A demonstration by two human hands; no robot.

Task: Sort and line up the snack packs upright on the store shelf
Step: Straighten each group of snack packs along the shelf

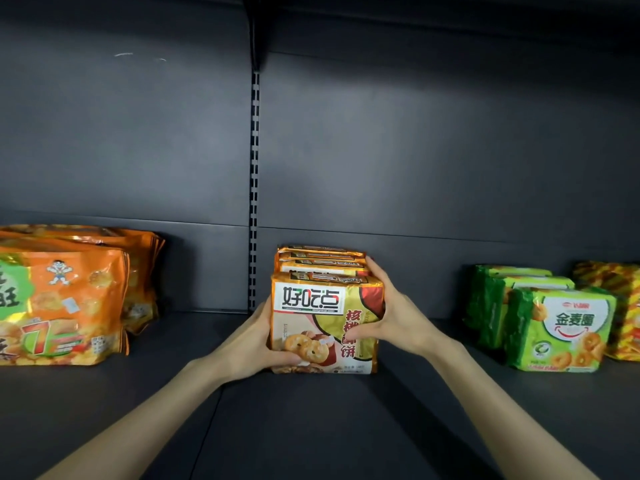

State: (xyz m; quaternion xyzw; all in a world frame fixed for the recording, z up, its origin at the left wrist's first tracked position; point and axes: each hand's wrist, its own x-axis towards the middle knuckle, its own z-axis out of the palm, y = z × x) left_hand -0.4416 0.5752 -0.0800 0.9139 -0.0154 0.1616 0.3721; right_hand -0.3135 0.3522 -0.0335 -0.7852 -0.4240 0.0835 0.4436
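Note:
A row of gold walnut-cookie packs [313, 313] stands upright one behind another in the middle of the dark shelf [311, 427]. My left hand [258, 341] presses the row's left side, thumb across the front pack's lower corner. My right hand [388, 310] clasps the right side, fingers reaching back along the rear packs, thumb on the front face. Large orange rice-cracker bags [65, 299] stand upright at the left. Green cookie packs [561, 327] stand in a row at the right.
A yellow-red pack [620, 306] stands at the far right edge, partly cut off. A slotted upright post [255, 188] runs down the grey back panel just left of the gold row. Bare shelf lies between the groups and in front.

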